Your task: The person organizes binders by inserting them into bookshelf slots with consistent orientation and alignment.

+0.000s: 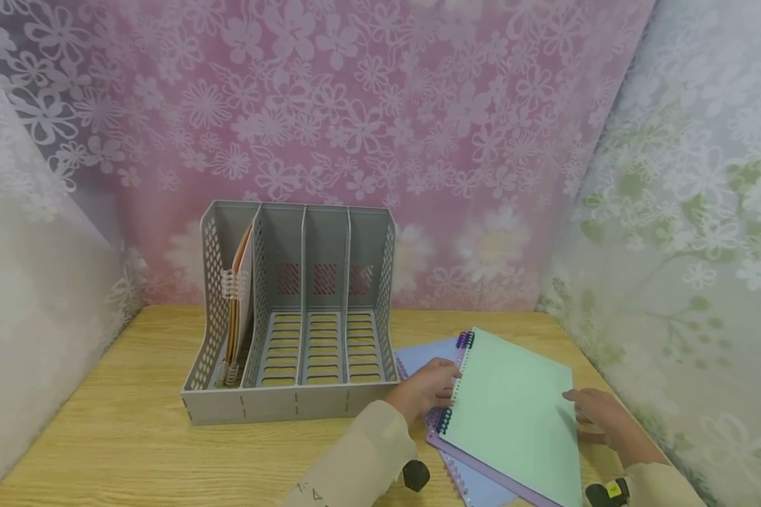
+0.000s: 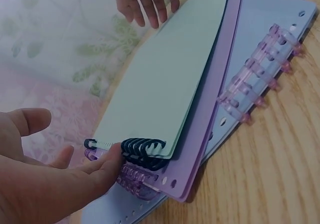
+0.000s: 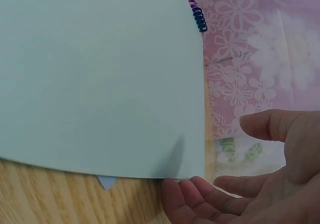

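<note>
A pale green notebook with dark rings lies on a purple notebook, which overlaps a light blue notebook with clear purple rings. My left hand is at the ringed side of the stack, its fingertips right at the dark rings and the thumb held apart, as the left wrist view shows. On the opposite side my right hand has its fingertips at the green notebook's edge near a corner. The thumb of that hand stands away from the cover.
To the left stands a grey file rack with several slots. Its leftmost slot holds upright ring-bound notebooks with orange and white covers. Flowered cloth hangs behind the wooden table and at both sides.
</note>
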The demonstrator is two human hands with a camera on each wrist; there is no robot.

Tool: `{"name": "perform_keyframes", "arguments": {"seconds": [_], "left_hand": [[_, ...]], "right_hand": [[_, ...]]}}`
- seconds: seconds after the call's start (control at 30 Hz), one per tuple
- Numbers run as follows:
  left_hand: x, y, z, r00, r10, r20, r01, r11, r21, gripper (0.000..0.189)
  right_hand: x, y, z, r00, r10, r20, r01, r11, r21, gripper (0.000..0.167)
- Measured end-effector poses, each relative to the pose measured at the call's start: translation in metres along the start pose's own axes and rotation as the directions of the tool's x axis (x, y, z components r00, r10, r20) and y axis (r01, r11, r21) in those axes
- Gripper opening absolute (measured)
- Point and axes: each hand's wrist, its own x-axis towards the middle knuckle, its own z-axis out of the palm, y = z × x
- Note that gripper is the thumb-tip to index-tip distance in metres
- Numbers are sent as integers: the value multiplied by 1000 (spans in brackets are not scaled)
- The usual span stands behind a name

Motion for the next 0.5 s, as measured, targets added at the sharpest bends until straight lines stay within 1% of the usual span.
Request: {"name": "perform_keyframes", "arguments": {"seconds": [0.13,0.27,0.5], "left_hand": [[1,-2,-1,1000,-12,-27,12,1000,8,37],[3,-6,-2,999,-12,-47,12,1000,-3,37],[5,-9,-2,999,9,-42,-10,1000,-13,41]], "right_hand": [[-1,1,-1,1000,-2,22,2,1000,3,82],[-1,3,-1,1000,5,15,-6,1000,11,81],[0,7,-3,1000,8,13,-9,1000,14,82]]}}
